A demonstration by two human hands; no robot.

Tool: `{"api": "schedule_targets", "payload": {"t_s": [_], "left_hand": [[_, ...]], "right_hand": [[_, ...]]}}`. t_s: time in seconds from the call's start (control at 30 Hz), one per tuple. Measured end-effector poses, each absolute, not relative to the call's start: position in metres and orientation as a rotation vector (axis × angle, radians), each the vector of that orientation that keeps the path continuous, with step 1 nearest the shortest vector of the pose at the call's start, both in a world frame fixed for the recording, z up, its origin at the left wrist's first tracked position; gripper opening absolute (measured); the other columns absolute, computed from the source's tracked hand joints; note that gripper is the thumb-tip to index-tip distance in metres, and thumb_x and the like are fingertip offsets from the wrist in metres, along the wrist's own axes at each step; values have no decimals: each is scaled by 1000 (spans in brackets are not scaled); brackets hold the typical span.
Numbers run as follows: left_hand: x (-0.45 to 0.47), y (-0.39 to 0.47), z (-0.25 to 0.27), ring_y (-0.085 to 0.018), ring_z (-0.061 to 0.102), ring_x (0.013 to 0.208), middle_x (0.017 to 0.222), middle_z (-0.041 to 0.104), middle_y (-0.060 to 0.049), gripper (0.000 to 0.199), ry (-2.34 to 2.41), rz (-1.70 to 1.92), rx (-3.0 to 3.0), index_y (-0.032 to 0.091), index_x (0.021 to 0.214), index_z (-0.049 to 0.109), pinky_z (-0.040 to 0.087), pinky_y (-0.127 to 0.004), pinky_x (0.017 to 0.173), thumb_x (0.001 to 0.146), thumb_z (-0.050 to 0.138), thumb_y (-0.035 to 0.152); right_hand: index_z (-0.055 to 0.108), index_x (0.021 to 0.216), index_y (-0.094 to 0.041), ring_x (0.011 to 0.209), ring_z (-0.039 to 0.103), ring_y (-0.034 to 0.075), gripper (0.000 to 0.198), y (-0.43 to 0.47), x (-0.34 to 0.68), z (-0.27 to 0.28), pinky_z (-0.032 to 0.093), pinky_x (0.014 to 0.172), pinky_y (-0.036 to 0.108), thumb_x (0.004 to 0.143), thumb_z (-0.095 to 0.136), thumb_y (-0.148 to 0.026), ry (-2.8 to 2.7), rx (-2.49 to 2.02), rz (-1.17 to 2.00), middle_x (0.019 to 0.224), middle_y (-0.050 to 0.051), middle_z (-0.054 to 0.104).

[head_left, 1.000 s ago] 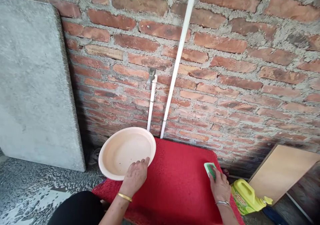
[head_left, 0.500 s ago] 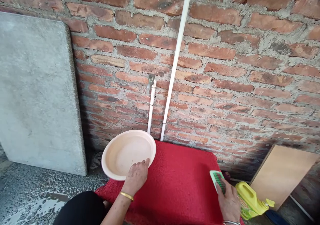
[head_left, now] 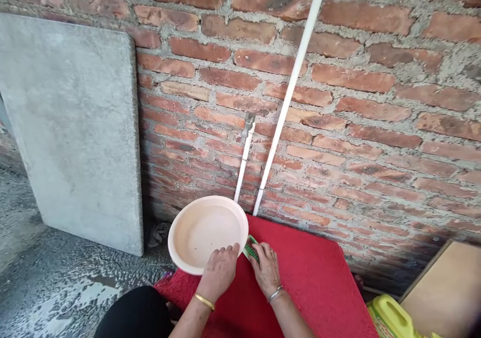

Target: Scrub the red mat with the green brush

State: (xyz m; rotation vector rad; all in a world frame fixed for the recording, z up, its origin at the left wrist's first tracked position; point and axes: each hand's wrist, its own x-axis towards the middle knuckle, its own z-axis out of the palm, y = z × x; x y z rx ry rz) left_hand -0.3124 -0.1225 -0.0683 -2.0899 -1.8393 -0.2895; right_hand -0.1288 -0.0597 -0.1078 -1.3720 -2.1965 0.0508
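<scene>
My left hand [head_left: 219, 273] grips the near right rim of a pale pink plastic basin [head_left: 206, 233], which is tilted toward me over the left end of a red cloth-covered surface [head_left: 308, 273]. A few dark specks lie in the basin. Closed around a green scrub brush [head_left: 250, 248], my right hand [head_left: 267, 270] is just right of the basin's rim, low over the red cloth. The hand covers part of the brush, and I cannot tell whether the brush touches the basin.
A grey slab [head_left: 82, 137] leans on the brick wall [head_left: 361, 77] at left, above wet floor [head_left: 86, 288]. White pipes [head_left: 289, 97] run up behind the basin. At lower right stand a yellow jug [head_left: 393, 318] and a tan board [head_left: 443, 288].
My right hand has carried the brush leftward from beside the yellow jug to the basin's right side. The left hand still holds the basin. The view has swung left.
</scene>
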Motion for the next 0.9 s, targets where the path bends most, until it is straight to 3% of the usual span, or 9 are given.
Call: {"api": "schedule_targets", "payload": {"t_s": [0.23,0.47,0.63,0.9], "left_hand": [[-314,-122,-78,-20,64,82,92,66,-7,46,-1824,-289,-2106,16,132,58,48,-33,75,88,51,5],[-316,-123,-78,-20,65,83,96,67,-9,49,-1838,-250,-2120,16,135,56,49,-33,76,89,50,5],[-317,-122,-75,-20,66,81,94,67,-8,47,-1854,-224,-2136,16,133,57,49,-34,74,89,48,4],[-315,-122,-70,-18,66,79,89,67,-6,45,-1877,-213,-2122,17,131,59,50,-32,73,89,47,4]], "right_hand": [[64,124,-33,104,62,22,34,-26,-108,-106,46,91,35,90,59,-28,-2232,-1572,-53,119,4,64],[64,124,-24,93,65,25,38,-7,27,-102,48,79,39,94,45,-38,-1921,-1969,-162,113,13,65],[62,130,-19,94,66,31,51,-33,129,-113,50,81,46,93,39,-47,-1620,-2268,-263,119,17,64],[63,126,-23,92,66,35,65,-54,168,-124,50,77,49,89,27,-63,-1375,-2217,-297,116,19,64]]}}
